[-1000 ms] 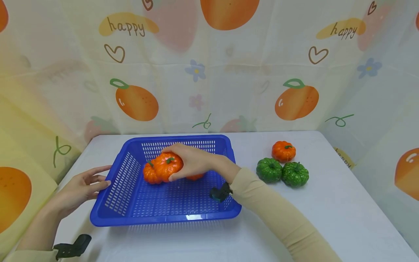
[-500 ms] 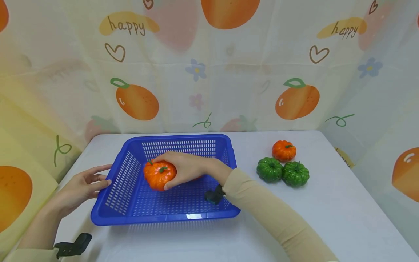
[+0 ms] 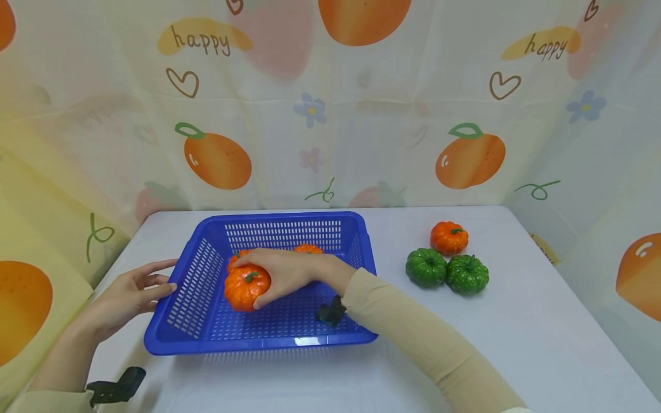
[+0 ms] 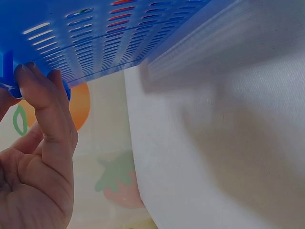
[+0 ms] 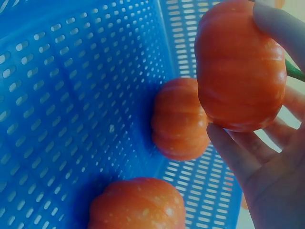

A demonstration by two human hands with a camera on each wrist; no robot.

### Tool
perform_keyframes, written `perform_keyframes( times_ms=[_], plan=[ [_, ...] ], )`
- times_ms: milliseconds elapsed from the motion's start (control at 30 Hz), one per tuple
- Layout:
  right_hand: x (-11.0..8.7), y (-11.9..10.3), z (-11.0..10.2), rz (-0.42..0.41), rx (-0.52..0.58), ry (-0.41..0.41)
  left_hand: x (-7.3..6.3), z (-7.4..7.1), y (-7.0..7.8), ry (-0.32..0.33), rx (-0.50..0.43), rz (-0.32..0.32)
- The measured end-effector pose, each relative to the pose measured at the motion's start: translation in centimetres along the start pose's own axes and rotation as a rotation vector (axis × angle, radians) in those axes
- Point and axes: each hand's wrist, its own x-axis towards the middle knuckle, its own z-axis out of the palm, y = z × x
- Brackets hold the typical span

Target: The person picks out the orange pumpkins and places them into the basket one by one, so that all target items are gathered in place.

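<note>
My right hand (image 3: 286, 272) grips a small orange pumpkin (image 3: 247, 291) with a green stem, inside the blue plastic basket (image 3: 232, 347). In the right wrist view, thumb and fingers wrap this pumpkin (image 5: 240, 67), held over the perforated floor. Two more orange pumpkins are in the basket: one (image 3: 238, 257) just behind the held one, partly hidden, and another (image 3: 308, 248) behind my wrist. At the basket's left side, my left hand (image 3: 129, 298) holds the rim; the left wrist view shows its fingertips (image 4: 28, 78) curled at the blue edge.
On the white table (image 3: 521, 332), right of the basket, an orange pumpkin (image 3: 449, 238) stands behind two green pumpkins, one left (image 3: 426, 267) and one right (image 3: 467, 274). A printed cloth (image 3: 361, 132) hangs behind the table.
My right hand has moved the held pumpkin left, toward the front and lower in the basket, uncovering the pumpkin at the back. The left hand stays at the rim.
</note>
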Motion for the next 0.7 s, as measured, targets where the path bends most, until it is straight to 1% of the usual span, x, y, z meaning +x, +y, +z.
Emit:
perform_keyframes(
  times_ms=[300, 467, 700],
  plan=[
    [0.6, 0.1, 0.8, 0.04, -0.035, -0.051, 0.1, 0.1, 0.0, 0.002, 0.004, -0.013],
    [0.9, 0.3, 1.2, 0.032, -0.072, -0.087, 0.1, 0.1, 0.1, 0.002, 0.008, -0.013],
    [1.5, 0.0, 1.7, 0.014, -0.093, -0.119, 0.1, 0.1, 0.0, 0.001, 0.013, -0.017]
  ],
)
